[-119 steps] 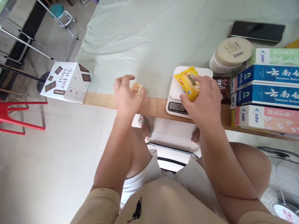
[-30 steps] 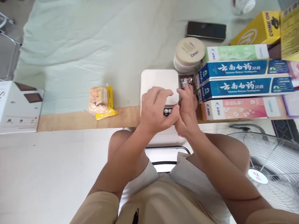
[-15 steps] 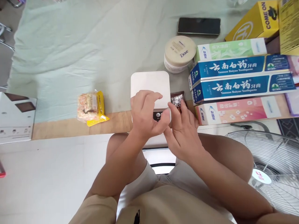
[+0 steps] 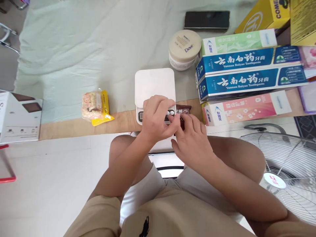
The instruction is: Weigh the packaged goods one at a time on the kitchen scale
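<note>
A white kitchen scale point(image 4: 155, 85) lies at the table's near edge, its flat platform bare. My left hand point(image 4: 158, 118) hovers over its dark button panel, fingers bent and apart, covering part of the display. Just right of it, my right hand point(image 4: 194, 140) rests with fingers spread, its index finger pointing at the scale's right front corner near the left thumb. Beneath the right fingers lies a small brown snack packet point(image 4: 185, 108), partly hidden. Neither hand visibly grips anything. Whether a fingertip presses a button is hard to tell.
Left of the scale is a clear-and-yellow bag of food point(image 4: 95, 107); farther left stands a white box point(image 4: 21, 120). A Dove jar point(image 4: 185, 49), a phone point(image 4: 206, 20), and several toothpaste boxes point(image 4: 237, 82) sit to the right. A fan point(image 4: 291, 177) stands below the table edge.
The view has shifted slightly. My right fingers have slid down off the brown packet, showing more of its wrapper, and the index tip is closer to my left thumb. My left hand stays over the panel.
</note>
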### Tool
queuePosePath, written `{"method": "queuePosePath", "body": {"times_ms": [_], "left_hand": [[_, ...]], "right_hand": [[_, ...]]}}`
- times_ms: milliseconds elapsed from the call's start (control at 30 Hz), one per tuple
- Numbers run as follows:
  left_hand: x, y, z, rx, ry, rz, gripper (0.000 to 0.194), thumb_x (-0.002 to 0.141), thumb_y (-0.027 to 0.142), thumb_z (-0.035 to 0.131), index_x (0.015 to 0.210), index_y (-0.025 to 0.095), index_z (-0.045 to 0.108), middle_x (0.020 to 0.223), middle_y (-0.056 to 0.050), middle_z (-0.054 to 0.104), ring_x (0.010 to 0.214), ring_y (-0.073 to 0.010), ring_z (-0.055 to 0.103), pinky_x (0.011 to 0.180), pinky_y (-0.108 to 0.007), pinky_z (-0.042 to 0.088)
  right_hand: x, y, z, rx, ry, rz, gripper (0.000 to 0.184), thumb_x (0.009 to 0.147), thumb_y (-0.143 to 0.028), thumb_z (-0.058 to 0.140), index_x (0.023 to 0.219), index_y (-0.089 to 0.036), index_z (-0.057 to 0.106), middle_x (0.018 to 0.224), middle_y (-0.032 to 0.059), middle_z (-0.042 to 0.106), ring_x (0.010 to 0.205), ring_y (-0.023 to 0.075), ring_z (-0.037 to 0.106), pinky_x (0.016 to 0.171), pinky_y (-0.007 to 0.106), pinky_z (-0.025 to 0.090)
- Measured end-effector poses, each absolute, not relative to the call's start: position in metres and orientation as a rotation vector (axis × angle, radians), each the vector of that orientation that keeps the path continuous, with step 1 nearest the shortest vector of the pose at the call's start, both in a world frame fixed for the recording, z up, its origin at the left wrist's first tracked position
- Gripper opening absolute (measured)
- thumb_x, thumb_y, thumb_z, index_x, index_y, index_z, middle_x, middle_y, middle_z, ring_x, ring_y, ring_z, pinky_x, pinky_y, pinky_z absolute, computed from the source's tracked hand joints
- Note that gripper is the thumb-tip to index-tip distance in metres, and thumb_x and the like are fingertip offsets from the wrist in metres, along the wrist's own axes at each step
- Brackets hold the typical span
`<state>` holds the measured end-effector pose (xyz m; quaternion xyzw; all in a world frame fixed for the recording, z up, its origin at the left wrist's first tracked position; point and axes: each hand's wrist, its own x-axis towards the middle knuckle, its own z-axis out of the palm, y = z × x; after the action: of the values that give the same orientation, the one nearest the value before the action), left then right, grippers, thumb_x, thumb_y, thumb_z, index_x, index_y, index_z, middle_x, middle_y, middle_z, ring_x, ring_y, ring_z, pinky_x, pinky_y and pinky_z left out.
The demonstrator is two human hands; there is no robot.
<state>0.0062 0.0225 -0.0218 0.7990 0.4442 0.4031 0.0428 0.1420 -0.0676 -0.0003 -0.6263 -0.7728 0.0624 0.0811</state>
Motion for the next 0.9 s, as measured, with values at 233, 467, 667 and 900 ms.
{"method": "queuePosePath", "body": {"times_ms": [233, 467, 667, 900], "left_hand": [[0.003, 0.024, -0.023, 2.398, 1.297, 1.325, 0.018, 0.089, 0.028, 0.054, 0.107, 0.028, 0.058, 0.094, -0.007, 0.071, 0.091, -0.027, 0.069, 0.082, -0.047, 0.05], [0.003, 0.022, -0.025, 2.416, 1.409, 1.26, 0.014, 0.094, 0.031, 0.051, 0.105, 0.027, 0.058, 0.095, -0.007, 0.071, 0.093, -0.0257, 0.069, 0.083, -0.044, 0.05], [-0.014, 0.025, -0.024, 2.281, 1.094, 1.503, 0.01, 0.102, 0.031, 0.053, 0.109, 0.028, 0.06, 0.095, -0.006, 0.07, 0.09, -0.024, 0.065, 0.08, -0.041, 0.048], [-0.039, 0.038, -0.021, 1.844, 0.984, 1.586, 0.039, 0.108, 0.056, 0.048, 0.131, 0.028, 0.062, 0.113, -0.006, 0.071, 0.084, -0.0161, 0.072, 0.069, -0.031, 0.058]], "right_hand": [[0.139, -0.06, -0.021, -1.911, -2.252, 0.117, 0.062, 0.101, -0.007, 0.039, 0.157, -0.03, 0.054, 0.159, 0.0198, 0.056, 0.146, 0.0366, 0.056, 0.093, 0.047, 0.06], [0.139, -0.065, 0.001, -1.919, -2.297, 0.18, 0.063, 0.101, -0.004, 0.028, 0.159, -0.012, 0.051, 0.167, 0.0264, 0.045, 0.157, 0.0387, 0.047, 0.093, 0.049, 0.062], [0.144, -0.068, 0.027, -1.655, -2.127, -0.065, 0.052, 0.101, -0.005, 0.037, 0.147, -0.014, 0.06, 0.158, 0.022, 0.058, 0.15, 0.0338, 0.053, 0.118, 0.058, 0.051], [0.118, -0.024, 0.019, -1.287, -1.9, -0.042, 0.029, 0.104, -0.015, 0.053, 0.11, -0.029, 0.078, 0.118, 0.0069, 0.069, 0.122, 0.0213, 0.065, 0.105, 0.038, 0.058]]}}
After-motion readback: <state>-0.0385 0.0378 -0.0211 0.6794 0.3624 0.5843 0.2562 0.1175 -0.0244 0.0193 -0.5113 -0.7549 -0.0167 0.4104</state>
